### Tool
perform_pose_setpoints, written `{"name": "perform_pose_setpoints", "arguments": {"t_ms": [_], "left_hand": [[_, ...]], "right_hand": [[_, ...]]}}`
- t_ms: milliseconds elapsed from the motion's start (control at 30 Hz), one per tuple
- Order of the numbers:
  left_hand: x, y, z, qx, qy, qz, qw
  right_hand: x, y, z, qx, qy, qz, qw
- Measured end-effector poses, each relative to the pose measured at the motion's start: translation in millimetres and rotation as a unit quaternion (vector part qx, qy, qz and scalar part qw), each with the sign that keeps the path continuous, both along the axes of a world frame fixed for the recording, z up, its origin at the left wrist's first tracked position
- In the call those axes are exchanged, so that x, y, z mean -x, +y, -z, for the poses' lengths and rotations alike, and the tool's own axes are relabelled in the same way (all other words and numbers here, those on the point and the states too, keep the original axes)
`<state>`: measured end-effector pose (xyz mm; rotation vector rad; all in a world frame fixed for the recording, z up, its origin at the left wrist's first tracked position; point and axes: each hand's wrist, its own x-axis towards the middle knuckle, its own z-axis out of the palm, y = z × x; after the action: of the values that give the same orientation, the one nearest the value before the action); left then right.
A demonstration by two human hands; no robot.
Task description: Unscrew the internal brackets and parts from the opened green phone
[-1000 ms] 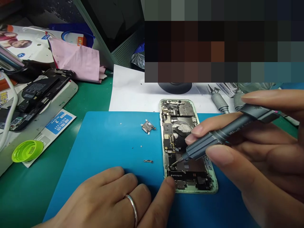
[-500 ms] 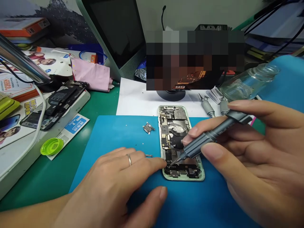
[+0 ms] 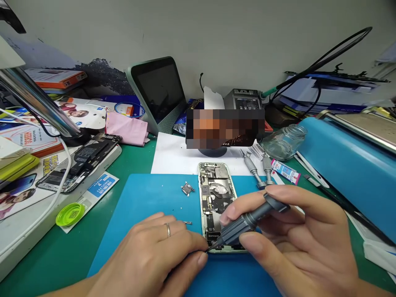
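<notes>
An opened smartphone (image 3: 213, 194) with a pale green frame lies on the blue mat (image 3: 148, 192), its circuit board and inner parts bare. My right hand (image 3: 297, 235) is closed around a dark grey precision screwdriver (image 3: 244, 226), tilted down to the left. Its tip is at the phone's lower left corner. My left hand (image 3: 154, 247), a ring on one finger, rests on the mat with thumb and index fingertip together at that tip; anything between them is too small to make out. A small square component (image 3: 187, 189) and a little metal bracket (image 3: 187, 223) lie left of the phone.
Two grey screwdrivers (image 3: 252, 167) and a glass jar (image 3: 284, 142) sit behind at the right. A partly blurred screen (image 3: 225, 128) stands at the back. On the left are a green cap (image 3: 70, 214), another dismantled phone (image 3: 83, 161) and a metal lamp post (image 3: 43, 103).
The camera view has shifted, showing more wall and right side. The screwdriver tip has moved from inside the phone to its lower left corner, and my left thumb has closed against the index finger.
</notes>
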<state>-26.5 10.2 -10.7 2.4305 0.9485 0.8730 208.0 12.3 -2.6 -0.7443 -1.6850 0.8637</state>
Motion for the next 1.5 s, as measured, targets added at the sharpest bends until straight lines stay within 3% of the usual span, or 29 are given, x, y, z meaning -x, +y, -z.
{"name": "perform_pose_setpoints", "arguments": {"t_ms": [400,567,933,1167,1500], "left_hand": [[1.1,-3.2,10.2,0.101,-0.035,0.005,0.994],[2.6,-2.0,5.0,0.129,-0.041,-0.001,0.991],[2.5,1.8,-9.0,0.198,-0.058,-0.077,0.975],[2.1,3.1,-14.5,0.298,-0.084,-0.111,0.944],[2.4,6.4,-14.5,0.253,-0.081,-0.075,0.961]], "right_hand": [[-1.3,2.3,-2.4,-0.025,0.005,-0.002,1.0],[-1.0,1.7,-5.8,-0.015,0.025,0.039,0.999],[-5.9,2.1,-12.8,-0.032,0.039,0.061,0.997],[1.0,1.4,-10.7,-0.055,0.087,0.103,0.989],[-4.0,1.8,-14.6,-0.047,0.038,0.068,0.996]]}}
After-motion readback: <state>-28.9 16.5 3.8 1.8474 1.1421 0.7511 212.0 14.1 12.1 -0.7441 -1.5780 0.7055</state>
